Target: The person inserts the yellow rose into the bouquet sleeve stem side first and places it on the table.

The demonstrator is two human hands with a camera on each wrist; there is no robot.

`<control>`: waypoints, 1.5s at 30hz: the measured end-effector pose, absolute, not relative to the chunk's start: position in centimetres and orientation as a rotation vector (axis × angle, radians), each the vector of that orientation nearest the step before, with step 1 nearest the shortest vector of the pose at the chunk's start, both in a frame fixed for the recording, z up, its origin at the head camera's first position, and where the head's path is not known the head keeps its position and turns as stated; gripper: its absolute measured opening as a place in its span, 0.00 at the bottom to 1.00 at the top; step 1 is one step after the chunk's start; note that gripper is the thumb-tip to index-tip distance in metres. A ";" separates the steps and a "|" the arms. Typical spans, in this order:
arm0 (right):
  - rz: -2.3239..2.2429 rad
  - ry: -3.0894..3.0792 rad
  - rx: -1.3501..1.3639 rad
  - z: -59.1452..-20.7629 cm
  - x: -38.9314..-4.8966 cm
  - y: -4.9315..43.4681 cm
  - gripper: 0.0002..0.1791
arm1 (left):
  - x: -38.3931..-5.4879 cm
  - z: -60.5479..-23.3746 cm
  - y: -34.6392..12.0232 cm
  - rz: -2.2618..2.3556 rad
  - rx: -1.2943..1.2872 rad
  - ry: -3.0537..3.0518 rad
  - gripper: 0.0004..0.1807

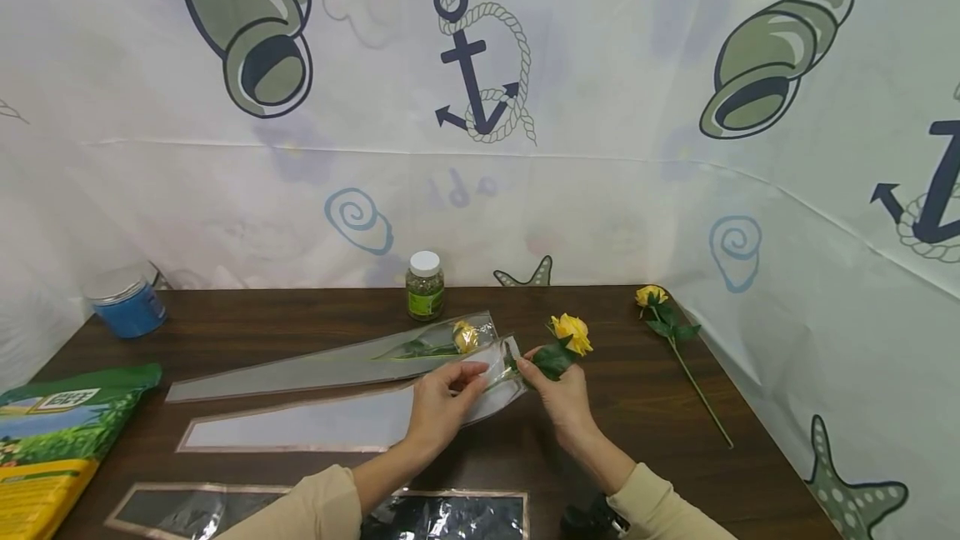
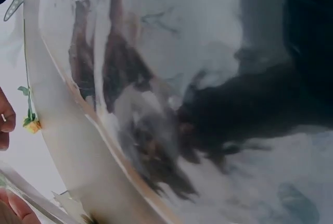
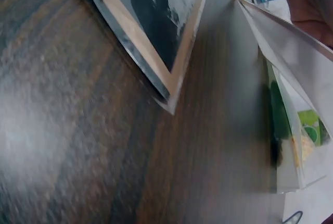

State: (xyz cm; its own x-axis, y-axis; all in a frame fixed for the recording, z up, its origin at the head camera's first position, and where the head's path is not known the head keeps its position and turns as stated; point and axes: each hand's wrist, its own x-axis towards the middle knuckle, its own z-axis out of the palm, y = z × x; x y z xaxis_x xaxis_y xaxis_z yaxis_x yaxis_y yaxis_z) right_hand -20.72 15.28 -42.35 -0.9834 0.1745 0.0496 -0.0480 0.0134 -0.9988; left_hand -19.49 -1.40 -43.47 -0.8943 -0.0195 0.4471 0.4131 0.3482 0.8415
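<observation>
A yellow rose (image 1: 572,332) with green leaves is held by my right hand (image 1: 564,400), thumb and fingers closed round it just below the bloom. Its leaves lie at the mouth of a long white-and-clear flower sleeve (image 1: 300,423). My left hand (image 1: 444,405) pinches this sleeve near its wide end, thumb against fingertips. Most of the stem is hidden by the sleeve and hands. Behind lies a second clear sleeve (image 1: 300,372) with a wrapped yellow rose (image 1: 466,337) inside. Another loose yellow rose (image 1: 651,297) lies at the right, its stem toward the front.
At the back stand a white-capped green jar (image 1: 425,286) and a blue jar (image 1: 129,307). A green-and-yellow bag (image 1: 56,448) lies at left. Shiny dark film packs with tan borders (image 1: 465,511) lie in front, near a black object (image 1: 592,522). A printed cloth hangs behind the table.
</observation>
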 end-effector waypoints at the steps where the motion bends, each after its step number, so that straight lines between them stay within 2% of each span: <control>1: 2.103 -2.116 -0.134 -42.4 -20.7 15.2 0.14 | -19.5 -43.4 -1.4 -1.562 -0.350 -2.234 0.06; 8: 2.168 -2.099 -0.106 -42.2 -20.6 14.8 0.19 | -19.5 -43.3 -1.4 -1.563 -0.352 -2.226 0.06; 14: 2.402 -1.936 -0.101 -42.2 -20.6 15.4 0.29 | -19.6 -43.6 -1.8 -1.566 -0.353 -2.209 0.06; 24: 2.278 -1.963 -0.165 -41.8 -20.8 15.6 0.24 | -19.6 -43.5 -1.9 -1.561 -0.385 -2.194 0.06; 35: 2.184 -1.978 -0.174 -41.9 -21.0 15.4 0.29 | -19.3 -43.5 -1.9 -1.583 -0.411 -2.204 0.05; 45: 2.036 -2.148 -0.057 -41.9 -20.4 14.9 0.27 | -19.4 -42.8 -1.5 -1.601 -0.424 -2.191 0.06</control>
